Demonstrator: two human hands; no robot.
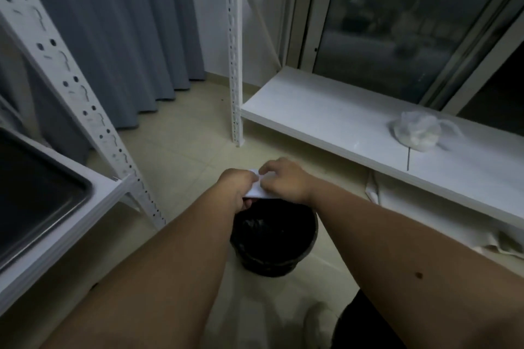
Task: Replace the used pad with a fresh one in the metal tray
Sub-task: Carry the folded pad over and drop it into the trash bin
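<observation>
Right over the black bin [273, 238] the white pad [256, 190] is pinched between left hand [236, 188] and right hand [286, 181], probably the disposal step, so a drop's needed next, with the metal tray [37, 195] left bare on the shelf

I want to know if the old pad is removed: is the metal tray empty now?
Apparently empty: the visible part of the metal tray shows only bare dark metal; the rest is out of frame.
</observation>
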